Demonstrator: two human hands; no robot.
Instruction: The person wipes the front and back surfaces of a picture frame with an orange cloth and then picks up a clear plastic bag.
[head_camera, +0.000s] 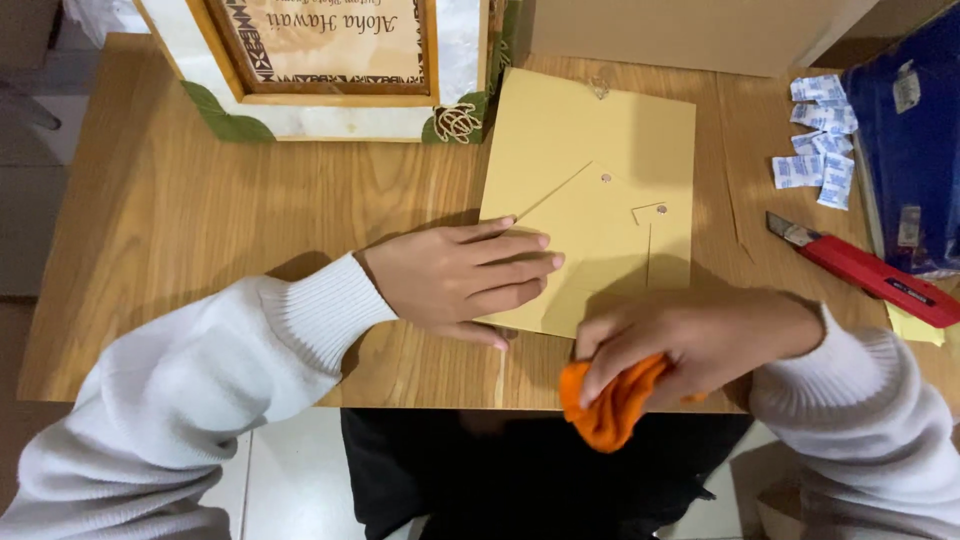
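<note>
Two hands are working at the wooden worktop (180, 220). A flat yellow-tan card panel with a folding stand flap (600, 180) is lying under the left hand (450, 275), whose fingers (510, 262) are pressing flat and nearly straight on its near left edge. Just beside it, the right hand (690, 335) is curling its fingers tightly around a crumpled orange cloth (610, 405) at the worktop's near edge.

Left of the flat yellow card backing (590, 190) bare wooden table (200, 230) lies open; behind stands a white picture frame (320, 110), right a red utility knife (865, 270).
</note>
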